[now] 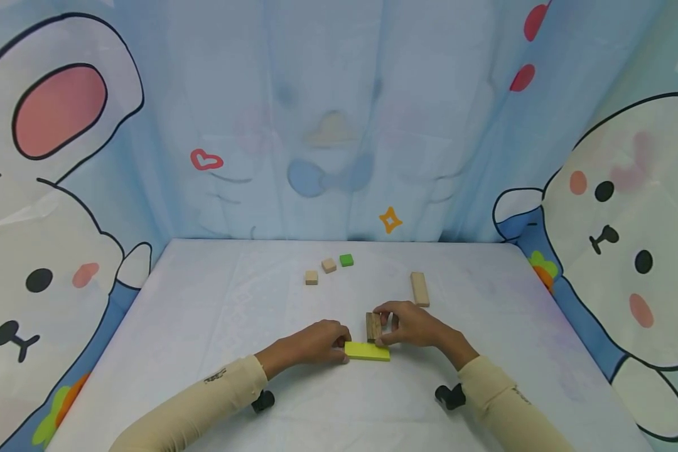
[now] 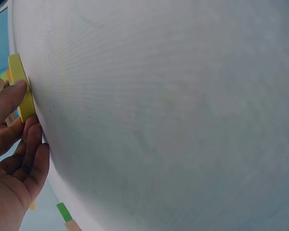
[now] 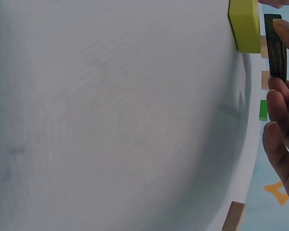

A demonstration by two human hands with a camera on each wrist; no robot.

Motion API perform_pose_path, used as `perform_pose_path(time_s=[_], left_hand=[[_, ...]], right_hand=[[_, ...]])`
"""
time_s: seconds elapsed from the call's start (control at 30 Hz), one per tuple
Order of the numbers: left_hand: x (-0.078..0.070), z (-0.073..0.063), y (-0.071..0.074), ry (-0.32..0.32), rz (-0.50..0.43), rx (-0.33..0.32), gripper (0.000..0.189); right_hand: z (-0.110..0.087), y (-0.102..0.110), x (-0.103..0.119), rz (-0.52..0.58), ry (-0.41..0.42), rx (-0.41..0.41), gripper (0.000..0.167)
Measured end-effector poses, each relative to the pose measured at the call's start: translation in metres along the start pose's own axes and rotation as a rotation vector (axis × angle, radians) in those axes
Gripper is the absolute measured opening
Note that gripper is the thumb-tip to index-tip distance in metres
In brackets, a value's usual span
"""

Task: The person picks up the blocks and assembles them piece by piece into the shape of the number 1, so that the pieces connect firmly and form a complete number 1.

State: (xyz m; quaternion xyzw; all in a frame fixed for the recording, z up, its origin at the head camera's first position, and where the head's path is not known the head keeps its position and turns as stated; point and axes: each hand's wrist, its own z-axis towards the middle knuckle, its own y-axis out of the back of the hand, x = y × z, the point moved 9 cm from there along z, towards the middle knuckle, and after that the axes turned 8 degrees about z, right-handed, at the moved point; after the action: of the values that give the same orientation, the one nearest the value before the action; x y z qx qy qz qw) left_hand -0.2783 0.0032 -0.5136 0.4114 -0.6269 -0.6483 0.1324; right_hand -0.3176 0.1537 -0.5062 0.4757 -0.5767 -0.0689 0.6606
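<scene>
My right hand [image 1: 409, 325] pinches a dark brown wood-grain block [image 1: 373, 326] between thumb and fingers. In the right wrist view, this dark block [image 3: 276, 53] shows edge-on, with the thumb on one end and fingertips at the other. Just in front of it on the table lies a long yellow block [image 1: 367, 351]. My left hand [image 1: 319, 342] grips the yellow block's left end. The left wrist view has that thumb lying over the yellow block [image 2: 19, 72] and the fingers bent beside it.
Farther back on the white-covered table [image 1: 231, 301] sit two small pale wooden blocks [image 1: 311, 277] and a green one [image 1: 346, 260]. A longer pale plank [image 1: 420, 289] lies beyond my right hand. A blue printed curtain [image 1: 328, 125] hangs behind the table.
</scene>
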Motion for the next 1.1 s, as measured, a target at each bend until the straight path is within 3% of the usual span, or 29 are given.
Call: perform_pose_path(time_s=[0.37,1.1], left_hand=[[-0.0006,-0.0002,0.0018,-0.008,0.013,-0.001,0.029],[-0.0001,-0.0009,0.0017,0.014,0.002,0.009,0.029]], right_hand=[[0.0103,-0.0058,0.0030,-0.006,-0.015,0.015,0.067],[0.0109,-0.0104,-0.0006,0.011,-0.010,0.019,0.068]])
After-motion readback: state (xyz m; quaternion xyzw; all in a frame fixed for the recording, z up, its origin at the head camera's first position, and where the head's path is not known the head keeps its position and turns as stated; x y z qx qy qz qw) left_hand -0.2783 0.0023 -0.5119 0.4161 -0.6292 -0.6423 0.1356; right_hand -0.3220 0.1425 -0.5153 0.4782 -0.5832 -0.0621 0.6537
